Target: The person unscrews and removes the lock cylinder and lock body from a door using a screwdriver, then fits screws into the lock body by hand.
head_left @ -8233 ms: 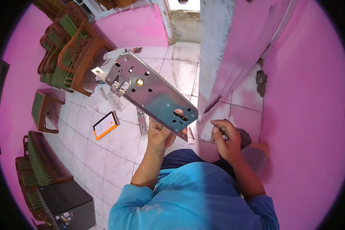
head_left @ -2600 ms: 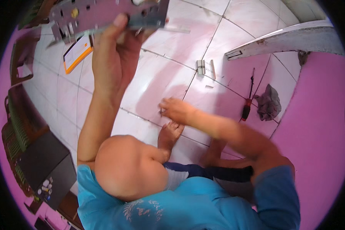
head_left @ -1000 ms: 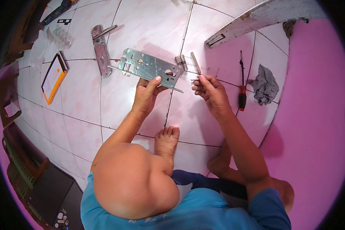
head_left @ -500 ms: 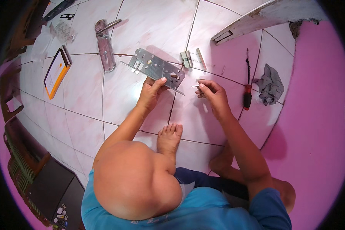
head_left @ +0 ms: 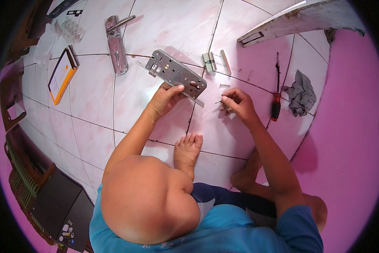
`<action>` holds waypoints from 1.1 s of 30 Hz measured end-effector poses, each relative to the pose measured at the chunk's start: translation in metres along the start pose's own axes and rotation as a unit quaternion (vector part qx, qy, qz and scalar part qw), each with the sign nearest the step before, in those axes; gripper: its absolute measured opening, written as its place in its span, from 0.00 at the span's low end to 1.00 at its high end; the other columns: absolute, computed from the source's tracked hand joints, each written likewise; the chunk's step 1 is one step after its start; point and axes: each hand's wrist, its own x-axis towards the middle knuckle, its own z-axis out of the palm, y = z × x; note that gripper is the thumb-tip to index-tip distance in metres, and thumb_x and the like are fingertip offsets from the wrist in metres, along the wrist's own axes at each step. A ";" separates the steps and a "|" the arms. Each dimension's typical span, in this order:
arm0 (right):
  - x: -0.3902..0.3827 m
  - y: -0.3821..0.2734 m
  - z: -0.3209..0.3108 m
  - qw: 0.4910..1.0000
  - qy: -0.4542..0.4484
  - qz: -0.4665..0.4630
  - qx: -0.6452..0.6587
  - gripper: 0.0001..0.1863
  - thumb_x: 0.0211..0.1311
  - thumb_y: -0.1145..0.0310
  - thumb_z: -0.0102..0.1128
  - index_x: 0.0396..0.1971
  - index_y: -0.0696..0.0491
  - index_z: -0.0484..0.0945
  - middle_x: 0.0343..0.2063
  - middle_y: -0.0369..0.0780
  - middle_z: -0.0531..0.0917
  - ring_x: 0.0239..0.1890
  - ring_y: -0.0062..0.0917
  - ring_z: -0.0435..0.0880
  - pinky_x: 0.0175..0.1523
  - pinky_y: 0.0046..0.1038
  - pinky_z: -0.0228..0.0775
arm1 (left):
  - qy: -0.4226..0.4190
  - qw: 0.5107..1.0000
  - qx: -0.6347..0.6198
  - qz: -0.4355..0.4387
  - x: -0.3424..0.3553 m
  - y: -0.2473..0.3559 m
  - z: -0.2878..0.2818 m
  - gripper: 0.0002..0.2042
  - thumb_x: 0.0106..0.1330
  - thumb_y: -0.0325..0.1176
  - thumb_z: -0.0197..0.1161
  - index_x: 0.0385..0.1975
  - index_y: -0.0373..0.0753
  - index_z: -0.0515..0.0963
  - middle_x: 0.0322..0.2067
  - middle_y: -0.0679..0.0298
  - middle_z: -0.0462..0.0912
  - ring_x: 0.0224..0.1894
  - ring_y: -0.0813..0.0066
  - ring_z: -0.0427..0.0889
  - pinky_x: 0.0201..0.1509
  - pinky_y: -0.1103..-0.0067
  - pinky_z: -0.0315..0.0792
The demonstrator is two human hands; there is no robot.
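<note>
The white-faced, orange-edged box (head_left: 64, 78) is printed too small for us to read. Our left hand (head_left: 167, 99) grips the flat, perforated silver metal lock case (head_left: 177, 74) above the pale tiled floor (head_left: 88, 114). Our right hand (head_left: 239, 105) has moved clear of the short grey metal pin (head_left: 224, 85), which lies loose, and pinches a thin silver metal piece (head_left: 217, 101).

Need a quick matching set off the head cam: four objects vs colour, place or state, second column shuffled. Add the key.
Column 1
1. lock case
2. screwdriver
3. box
4. cloth

Column 2
A. white top, orange side
B. grey, crumpled, near the pink wall
C. held in the left hand
D. red-and-black grip

Pairs: 1-C, 2-D, 3-A, 4-B
</note>
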 end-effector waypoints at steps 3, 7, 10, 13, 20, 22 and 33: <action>0.002 0.003 0.000 1.000 0.000 -0.001 -0.001 0.06 0.64 0.72 0.62 0.38 0.56 0.77 0.29 0.36 0.82 0.28 0.18 0.83 0.29 0.20 0.75 | -0.036 0.999 -0.031 -0.024 0.002 0.001 -0.011 0.14 0.64 0.27 0.59 0.50 0.37 0.77 0.49 0.59 0.82 0.53 0.67 0.79 0.61 0.65 0.71; 0.002 0.000 0.005 1.000 0.003 0.003 -0.005 0.06 0.64 0.72 0.62 0.38 0.56 0.77 0.29 0.36 0.82 0.28 0.18 0.83 0.29 0.20 0.75 | -0.106 0.990 -0.091 -0.026 0.000 -0.012 -0.042 0.15 0.62 0.23 0.58 0.49 0.40 0.77 0.49 0.59 0.81 0.55 0.63 0.78 0.63 0.59 0.67; 0.000 0.001 0.001 1.000 0.018 0.010 -0.012 0.06 0.64 0.72 0.61 0.38 0.56 0.77 0.29 0.36 0.82 0.28 0.18 0.83 0.29 0.20 0.76 | -0.115 0.988 -0.100 -0.023 -0.005 -0.009 -0.033 0.15 0.62 0.24 0.59 0.49 0.42 0.75 0.46 0.61 0.81 0.55 0.60 0.78 0.63 0.57 0.67; 0.000 -0.001 0.002 1.000 0.014 0.003 -0.004 0.06 0.64 0.73 0.61 0.38 0.56 0.77 0.29 0.36 0.82 0.28 0.18 0.83 0.30 0.20 0.76 | -0.116 0.990 -0.080 -0.014 -0.009 0.005 -0.018 0.13 0.62 0.26 0.62 0.46 0.44 0.73 0.43 0.62 0.82 0.54 0.57 0.78 0.63 0.55 0.67; 0.000 -0.002 0.003 1.000 0.009 0.011 0.002 0.06 0.64 0.73 0.61 0.38 0.56 0.76 0.29 0.36 0.81 0.29 0.18 0.83 0.30 0.20 0.76 | -0.192 0.978 -0.078 0.037 -0.009 0.025 0.008 0.08 0.62 0.28 0.63 0.38 0.44 0.73 0.41 0.61 0.83 0.53 0.53 0.79 0.64 0.51 0.65; 0.000 -0.002 0.004 1.000 0.009 0.009 0.001 0.06 0.64 0.73 0.61 0.38 0.56 0.76 0.29 0.36 0.81 0.28 0.18 0.83 0.30 0.20 0.76 | -0.201 0.975 -0.081 0.046 -0.009 0.028 0.013 0.08 0.62 0.30 0.65 0.37 0.44 0.73 0.39 0.61 0.83 0.52 0.54 0.80 0.64 0.51 0.65; 0.001 -0.001 0.006 1.000 0.021 0.012 -0.014 0.06 0.64 0.73 0.61 0.38 0.56 0.76 0.29 0.36 0.81 0.28 0.18 0.83 0.29 0.20 0.76 | -0.229 0.964 -0.105 0.079 -0.012 0.033 0.028 0.10 0.59 0.34 0.69 0.34 0.43 0.73 0.34 0.62 0.83 0.46 0.60 0.82 0.63 0.53 0.68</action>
